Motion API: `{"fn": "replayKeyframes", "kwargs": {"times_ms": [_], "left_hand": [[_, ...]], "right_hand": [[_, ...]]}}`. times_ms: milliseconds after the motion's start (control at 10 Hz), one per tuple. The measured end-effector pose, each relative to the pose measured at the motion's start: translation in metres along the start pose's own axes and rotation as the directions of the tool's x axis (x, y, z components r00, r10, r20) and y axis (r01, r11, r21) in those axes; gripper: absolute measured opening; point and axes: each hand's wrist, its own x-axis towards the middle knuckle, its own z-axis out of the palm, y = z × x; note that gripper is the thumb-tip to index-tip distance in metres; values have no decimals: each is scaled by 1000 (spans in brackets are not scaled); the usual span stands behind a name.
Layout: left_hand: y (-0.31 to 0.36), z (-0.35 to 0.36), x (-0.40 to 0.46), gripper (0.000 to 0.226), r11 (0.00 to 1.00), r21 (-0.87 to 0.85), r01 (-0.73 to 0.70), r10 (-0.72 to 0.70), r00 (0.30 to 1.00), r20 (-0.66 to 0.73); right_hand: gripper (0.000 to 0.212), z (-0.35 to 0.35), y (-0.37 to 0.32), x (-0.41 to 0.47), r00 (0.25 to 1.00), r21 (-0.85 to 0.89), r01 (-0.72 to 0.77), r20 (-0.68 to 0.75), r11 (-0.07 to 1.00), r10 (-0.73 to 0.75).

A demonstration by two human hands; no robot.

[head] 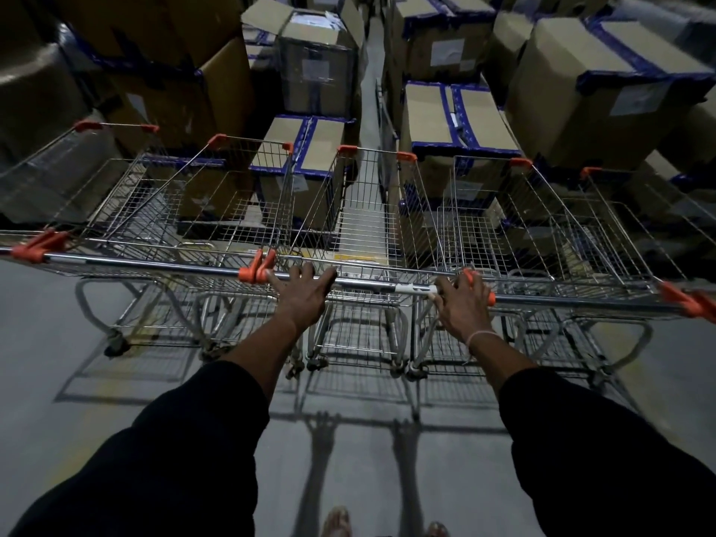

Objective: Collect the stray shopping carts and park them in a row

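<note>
Where the grey concrete floor (pixel 46 366) ran up to the stock, tall stacks of cardboard boxes (pixel 573 91) taped in blue filled the far side of a dim storeroom, some wrapped in clear film. A narrow aisle (pixel 368 71) cut between the stacks, straight ahead of the middle cart. Open floor lay on the near side, at both sides of the person, with the carts' shadows falling across it toward the camera.

Four wire shopping carts stood side by side in a row, noses toward the boxes, handles toward the person. The far left cart (pixel 97 211) and the left cart (pixel 217 203) sat close together, and their orange handle ends nearly met the next cart's. The middle cart (pixel 364 226) stood directly in front of the person, and the right cart (pixel 542 226) stood just beside it, reaching the right edge of view. All the baskets that could be seen into held nothing.

The left hand (pixel 302 292) rested on the middle cart's handle bar (pixel 372 284) near its left orange end, fingers spread and bent over the bar; whether they closed round it could not be told. The right hand (pixel 461 300) gripped the same bar at its right end, fingers curled over the orange cap. Dark sleeves covered both forearms, and a thin band (pixel 480 337) circled the right wrist. Feet in sandals (pixel 337 523) showed at the bottom edge.
</note>
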Motion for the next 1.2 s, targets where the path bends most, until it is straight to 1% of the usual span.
{"fn": "replayKeyframes", "kwargs": {"times_ms": [200,300,400,600,800,900,1000,1100,1200], "left_hand": [[0,-6,0,35,1000,23,-9,8,999,31],[4,-12,-2,43,1000,10,2,-2,998,59],[5,-10,-4,41,1000,-7,9,-8,998,60],[2,-5,-7,31,999,-49,13,-11,998,54],[1,-5,-6,24,999,-33,10,-8,999,53],[1,-8,-6,31,1000,-5,13,-12,996,84],[-2,-7,-8,54,1000,15,-9,8,998,69],[2,-19,-17,66,996,45,-78,76,997,31],[2,-26,-22,72,989,55,-139,142,989,-42]], "right_hand": [[37,-4,1,-3,1000,9,6,24,1000,-6],[34,-10,1,-6,1000,22,8,19,1000,-8],[31,-13,0,-10,1000,37,4,16,999,-4],[31,-12,1,-11,1000,93,-13,29,996,10],[29,-9,2,-9,999,104,-29,45,994,25],[33,-10,2,-9,998,65,-30,60,997,26],[48,-13,3,-11,995,49,-31,95,998,26],[65,-22,0,-18,997,26,-11,74,1000,9],[75,-32,-3,-22,999,29,-5,31,1000,4]]}}
